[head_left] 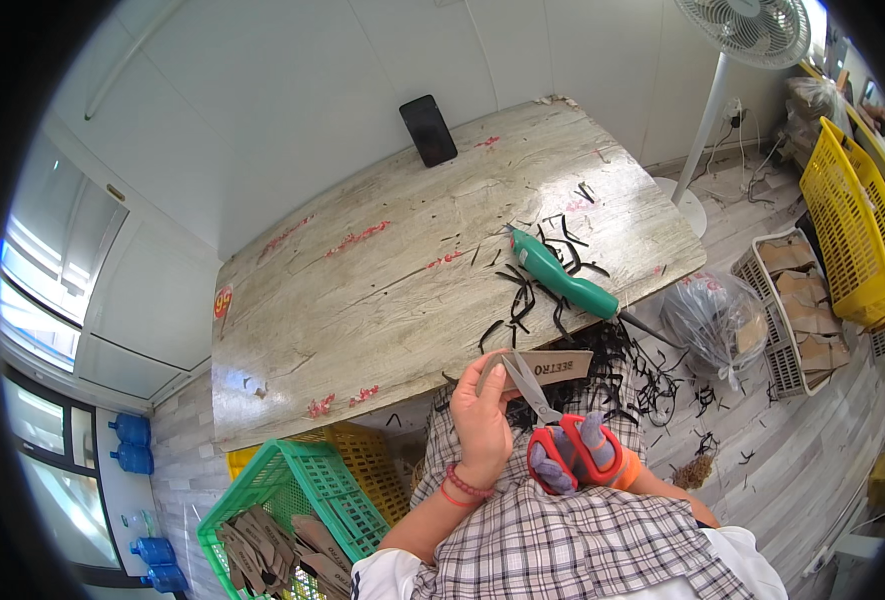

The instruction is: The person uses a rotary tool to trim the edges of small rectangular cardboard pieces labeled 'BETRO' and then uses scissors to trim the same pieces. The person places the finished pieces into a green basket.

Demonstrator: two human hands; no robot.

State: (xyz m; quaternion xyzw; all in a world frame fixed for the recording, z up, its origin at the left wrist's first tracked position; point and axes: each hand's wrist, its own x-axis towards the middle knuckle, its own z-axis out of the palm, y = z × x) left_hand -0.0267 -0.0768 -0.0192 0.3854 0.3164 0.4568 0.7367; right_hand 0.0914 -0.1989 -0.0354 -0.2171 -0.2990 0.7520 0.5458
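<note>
My left hand (483, 415) holds a flat brown strip-shaped piece (555, 366) at the table's near edge. My right hand (585, 450), in a grey glove, grips red-handled scissors (548, 415); the blades point up and left and meet the strip's left end. A green-handled tool (563, 278) lies on the table just beyond, among black trimmed scraps (523, 290). My plaid apron fills the lower middle of the view.
A worn wooden table (363, 300) holds a black phone (429, 130) leaning on the wall. A green basket (283, 505) with brown pieces stands lower left, beside a yellow one. Right: plastic bag (713, 315), white crate (793, 300), yellow basket (853, 230), fan (743, 30). Black scraps litter the floor.
</note>
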